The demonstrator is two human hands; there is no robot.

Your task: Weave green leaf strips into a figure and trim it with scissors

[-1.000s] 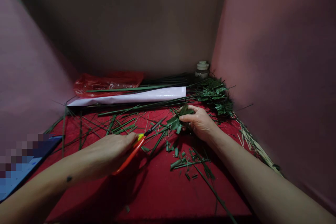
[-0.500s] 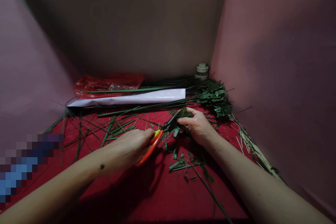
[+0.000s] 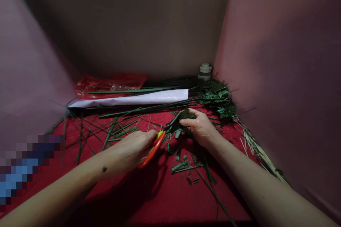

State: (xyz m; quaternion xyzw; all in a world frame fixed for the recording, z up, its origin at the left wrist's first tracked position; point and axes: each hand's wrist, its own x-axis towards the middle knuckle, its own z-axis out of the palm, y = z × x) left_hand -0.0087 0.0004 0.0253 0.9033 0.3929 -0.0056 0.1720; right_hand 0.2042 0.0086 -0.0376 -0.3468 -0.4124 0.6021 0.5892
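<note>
My left hand is closed around the orange-and-yellow handles of a pair of scissors. Their dark blades point up and right, against a folded dark green leaf. Between thumb and fingers, my right hand pinches that leaf; its lower part is in shadow. Below the blades, cut green leaf scraps lie scattered on the red surface. How far the blades are apart is hard to make out.
Along the back lie a white wrapper, a red plastic bag and long green strips. A bunch of woven green leaves sits back right, near a small pale jar. Pale stalks line the right wall.
Very little differs. Both hands, the scissors and the leaf stay in nearly the same place, and the scraps lie as before.
</note>
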